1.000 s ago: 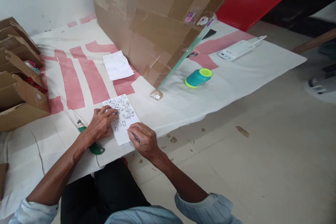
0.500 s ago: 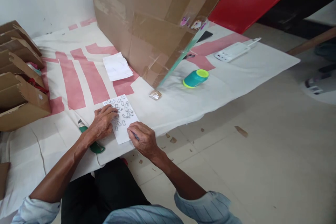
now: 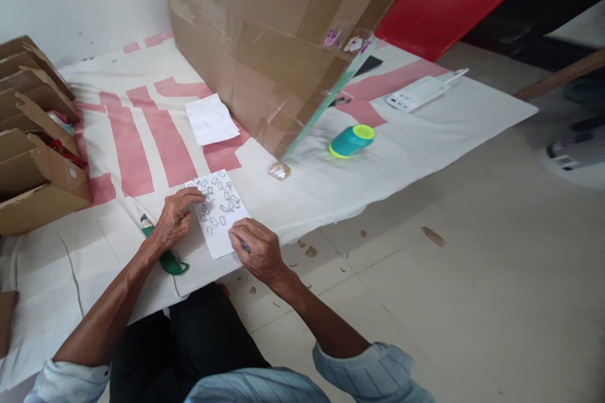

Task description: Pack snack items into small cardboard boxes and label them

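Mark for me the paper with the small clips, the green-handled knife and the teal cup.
paper with the small clips [image 3: 220,243]: head view, bare lower part of the sheet.
green-handled knife [image 3: 172,264]: head view, green handle end.
teal cup [image 3: 347,142]: head view, side wall; the cup lies on its side.

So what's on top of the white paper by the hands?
Lots of small metal pieces lie scattered on the paper. The left hand covers its left edge, the right hand its near corner.

On my feed, the left hand [image 3: 174,221] and right hand [image 3: 258,253] are bare. The sleeves [image 3: 373,368] are pale blue and finely striped, and the trousers [image 3: 203,334] at bottom centre are black.
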`<state>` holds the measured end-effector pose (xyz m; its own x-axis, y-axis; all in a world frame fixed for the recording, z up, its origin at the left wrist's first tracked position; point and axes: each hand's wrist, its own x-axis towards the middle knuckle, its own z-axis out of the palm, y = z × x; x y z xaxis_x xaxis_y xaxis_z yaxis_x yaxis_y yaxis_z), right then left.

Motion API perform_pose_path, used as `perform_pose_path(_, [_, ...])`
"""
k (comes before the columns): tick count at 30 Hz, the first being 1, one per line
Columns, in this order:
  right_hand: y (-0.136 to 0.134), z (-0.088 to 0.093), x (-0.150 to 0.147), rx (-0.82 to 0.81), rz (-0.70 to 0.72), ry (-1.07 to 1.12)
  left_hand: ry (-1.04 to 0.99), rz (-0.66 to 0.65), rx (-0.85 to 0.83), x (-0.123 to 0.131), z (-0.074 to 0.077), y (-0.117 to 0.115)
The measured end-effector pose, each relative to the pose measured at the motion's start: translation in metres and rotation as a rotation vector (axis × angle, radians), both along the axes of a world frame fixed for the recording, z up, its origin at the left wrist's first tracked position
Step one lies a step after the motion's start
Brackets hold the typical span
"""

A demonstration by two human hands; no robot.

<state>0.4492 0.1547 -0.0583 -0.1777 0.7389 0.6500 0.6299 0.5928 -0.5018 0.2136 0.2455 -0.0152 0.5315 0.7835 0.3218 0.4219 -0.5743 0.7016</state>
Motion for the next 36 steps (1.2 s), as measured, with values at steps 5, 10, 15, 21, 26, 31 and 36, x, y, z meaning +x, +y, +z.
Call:
perform_pose_path(5, [0.0, 0.001, 0.0, 0.018, 0.008, 0.006, -0.021, 0.02, 0.001, 0.001, 0.001, 0.0])
perform_pose_path(10, [0.0, -0.002, 0.001, 0.002, 0.0, 0.0, -0.029, 0.141, -0.069, 0.008, 0.005, 0.001])
perform_pose_path(15, [0.0, -0.005, 0.001, -0.009, -0.008, 0.002, -0.056, 0.2, -0.151, 0.014, 0.006, 0.002])
perform_pose_path(21, [0.0, -0.003, 0.001, 0.002, 0.001, 0.007, -0.019, 0.216, -0.125, 0.019, -0.001, 0.01])
perform_pose_path(26, [0.001, -0.001, 0.001, 0.012, 0.003, -0.002, 0.031, 0.15, -0.063, 0.022, 0.001, 0.015])
perform_pose_path(31, [0.0, -0.002, 0.0, 0.002, 0.002, 0.004, 0.029, 0.148, -0.072, 0.022, 0.008, 0.015])
perform_pose_path(36, [0.0, -0.003, 0.001, -0.004, 0.005, 0.005, -0.085, 0.15, -0.198, 0.024, 0.019, 0.014])
